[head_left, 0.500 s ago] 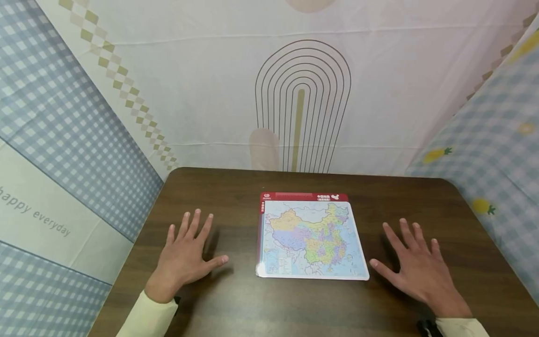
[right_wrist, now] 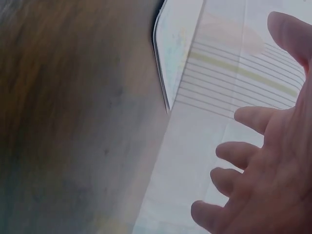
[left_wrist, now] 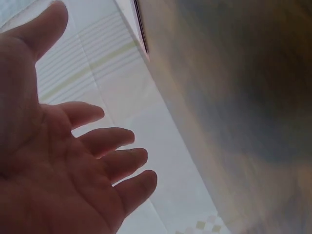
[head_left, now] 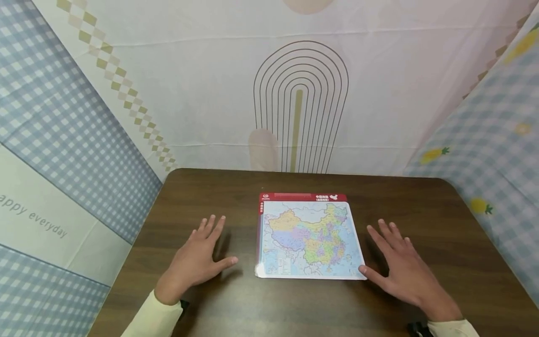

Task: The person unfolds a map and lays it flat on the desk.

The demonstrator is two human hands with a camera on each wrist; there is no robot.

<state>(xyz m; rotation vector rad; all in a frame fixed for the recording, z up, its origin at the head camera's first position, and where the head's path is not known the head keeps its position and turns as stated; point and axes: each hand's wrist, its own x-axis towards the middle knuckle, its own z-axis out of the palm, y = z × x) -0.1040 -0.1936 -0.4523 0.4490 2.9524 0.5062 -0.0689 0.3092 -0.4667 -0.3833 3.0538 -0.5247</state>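
Observation:
A flat map of China [head_left: 311, 238] with a red top band lies on the dark wooden table [head_left: 303, 309], between both hands. To its left is my left hand [head_left: 195, 262], fingers spread, thumb pointing at the map's left edge with a gap between. My right hand [head_left: 397, 269] hovers at the map's right side, fingers spread, its thumb tip overlapping the lower right corner in the head view. In the left wrist view the palm [left_wrist: 63, 165] holds nothing. The right wrist view shows bare fingers [right_wrist: 239, 153] and the map's thin edge [right_wrist: 170, 58] standing out beyond the table surface.
Behind the table hangs a white cloth [head_left: 202, 93] printed with arches and a checkered strip. Blue-and-white gingham cloth [head_left: 54, 117] hangs along the left side, and another gingham cloth with pineapples [head_left: 497, 145] along the right. The table's far corners are rounded.
Both hands have moved inward toward the map, the left one rightward and the right one leftward. The map stays in place on the table.

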